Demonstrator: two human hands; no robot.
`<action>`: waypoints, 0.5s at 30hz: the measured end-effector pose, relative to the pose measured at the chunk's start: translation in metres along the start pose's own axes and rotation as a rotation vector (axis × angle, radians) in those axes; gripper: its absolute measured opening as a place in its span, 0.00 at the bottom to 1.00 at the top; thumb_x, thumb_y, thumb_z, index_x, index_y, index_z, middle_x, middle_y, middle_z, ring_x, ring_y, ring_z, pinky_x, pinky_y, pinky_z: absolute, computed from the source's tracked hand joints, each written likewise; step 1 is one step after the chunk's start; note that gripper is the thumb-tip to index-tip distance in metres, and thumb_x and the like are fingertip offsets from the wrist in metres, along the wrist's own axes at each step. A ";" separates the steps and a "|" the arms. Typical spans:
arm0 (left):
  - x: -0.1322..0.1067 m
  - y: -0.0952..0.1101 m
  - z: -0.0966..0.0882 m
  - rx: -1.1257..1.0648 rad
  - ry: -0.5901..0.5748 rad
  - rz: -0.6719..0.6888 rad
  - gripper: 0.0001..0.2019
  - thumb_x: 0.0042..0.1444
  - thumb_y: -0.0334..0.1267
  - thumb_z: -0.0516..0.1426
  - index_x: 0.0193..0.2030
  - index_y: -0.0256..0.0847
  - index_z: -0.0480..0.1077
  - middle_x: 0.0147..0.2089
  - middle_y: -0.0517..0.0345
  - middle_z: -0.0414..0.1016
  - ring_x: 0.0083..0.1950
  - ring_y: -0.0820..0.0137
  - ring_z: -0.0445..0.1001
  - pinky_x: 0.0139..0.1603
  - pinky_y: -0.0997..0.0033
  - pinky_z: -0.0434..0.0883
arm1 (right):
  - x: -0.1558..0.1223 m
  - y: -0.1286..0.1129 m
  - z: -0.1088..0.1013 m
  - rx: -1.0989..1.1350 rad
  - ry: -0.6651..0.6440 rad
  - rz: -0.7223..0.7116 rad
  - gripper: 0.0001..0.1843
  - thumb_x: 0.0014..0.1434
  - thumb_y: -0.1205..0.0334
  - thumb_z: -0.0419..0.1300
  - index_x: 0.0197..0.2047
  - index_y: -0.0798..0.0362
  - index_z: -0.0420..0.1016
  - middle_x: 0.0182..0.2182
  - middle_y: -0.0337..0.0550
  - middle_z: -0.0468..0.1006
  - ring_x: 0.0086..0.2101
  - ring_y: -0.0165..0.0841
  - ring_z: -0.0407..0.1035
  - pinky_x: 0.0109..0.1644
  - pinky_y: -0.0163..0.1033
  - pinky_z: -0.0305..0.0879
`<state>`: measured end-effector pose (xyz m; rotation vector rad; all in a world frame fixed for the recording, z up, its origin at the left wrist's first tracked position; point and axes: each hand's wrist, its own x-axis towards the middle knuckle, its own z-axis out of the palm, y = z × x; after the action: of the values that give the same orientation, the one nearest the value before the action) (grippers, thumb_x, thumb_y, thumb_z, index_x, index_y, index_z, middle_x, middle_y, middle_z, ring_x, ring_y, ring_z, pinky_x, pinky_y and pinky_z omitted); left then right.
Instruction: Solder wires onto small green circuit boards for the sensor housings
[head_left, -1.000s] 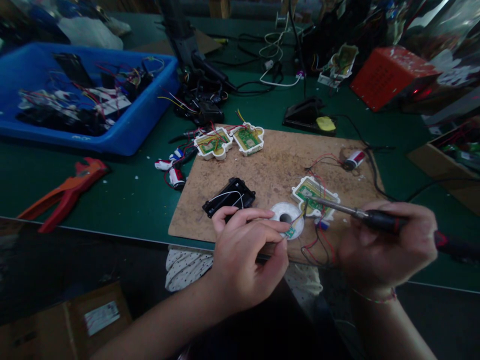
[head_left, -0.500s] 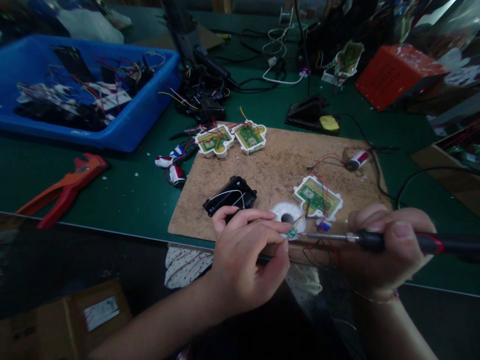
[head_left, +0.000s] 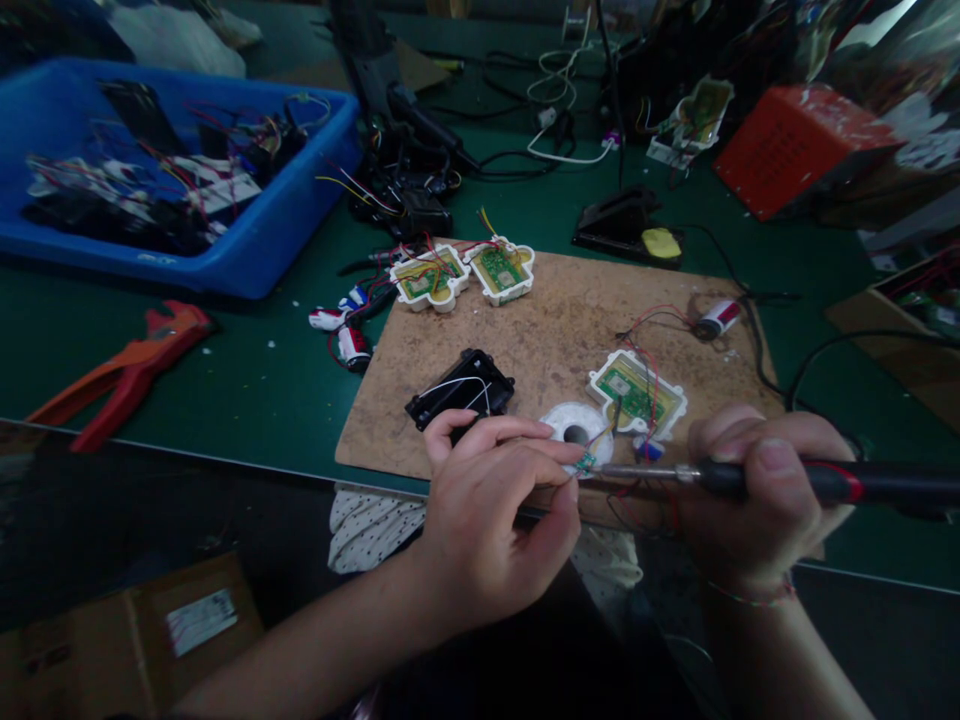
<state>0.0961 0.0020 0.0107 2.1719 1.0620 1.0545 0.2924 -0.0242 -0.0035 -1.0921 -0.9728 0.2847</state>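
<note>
Left hand (head_left: 495, 510): we have thumb and forefinger closed on the edge of the small board, the other fingers spread above.
Small board (head_left: 586, 462): it sits at our left fingertips, over the near edge of the spool. A loose pinch could let it twist under pressure and throw a joint off its place.
Right hand (head_left: 772, 500): we grip the iron by its dark handle, fingers wrapped round it.
Iron (head_left: 724, 478): its tip points left, right at the small board; we cannot tell whether it touches. If it is hot, a slip could burn our forefinger or thumb, both close by.
Joints: too small to make out. Lingering heat might lift a pad; an unsteady tip might bridge two.
Spool (head_left: 577, 412): lying flat beneath the work. Should it slide, whatever leans on it would shift too.
White case (head_left: 675, 412): just beyond the spool, with red wires (head_left: 654, 395) trailing across it. A stray sweep of the shaft could melt their insulation.
Blue part (head_left: 649, 449): close behind the iron's shaft, so a careless lift could scorch it.
</note>
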 end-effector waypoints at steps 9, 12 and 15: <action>0.001 0.001 0.000 -0.010 0.009 -0.009 0.06 0.57 0.31 0.64 0.32 0.45 0.72 0.42 0.69 0.87 0.49 0.62 0.82 0.63 0.46 0.54 | -0.001 0.004 -0.001 0.007 0.002 -0.017 0.11 0.59 0.63 0.60 0.25 0.50 0.68 0.18 0.33 0.61 0.18 0.28 0.58 0.20 0.38 0.54; 0.001 0.002 0.000 -0.010 0.003 -0.022 0.06 0.56 0.30 0.64 0.32 0.45 0.73 0.41 0.72 0.87 0.48 0.63 0.83 0.63 0.47 0.54 | 0.000 0.005 -0.001 0.009 -0.014 -0.023 0.11 0.58 0.62 0.60 0.25 0.50 0.67 0.18 0.32 0.61 0.18 0.28 0.59 0.21 0.38 0.54; 0.002 0.003 -0.001 -0.010 0.008 -0.017 0.06 0.56 0.30 0.64 0.32 0.45 0.73 0.41 0.72 0.87 0.48 0.63 0.83 0.62 0.47 0.54 | 0.000 0.005 -0.001 0.016 0.010 -0.038 0.12 0.58 0.62 0.61 0.24 0.51 0.67 0.17 0.32 0.61 0.18 0.27 0.59 0.21 0.37 0.53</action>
<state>0.0978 0.0020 0.0140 2.1491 1.0750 1.0590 0.2940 -0.0221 -0.0081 -1.0590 -0.9800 0.2559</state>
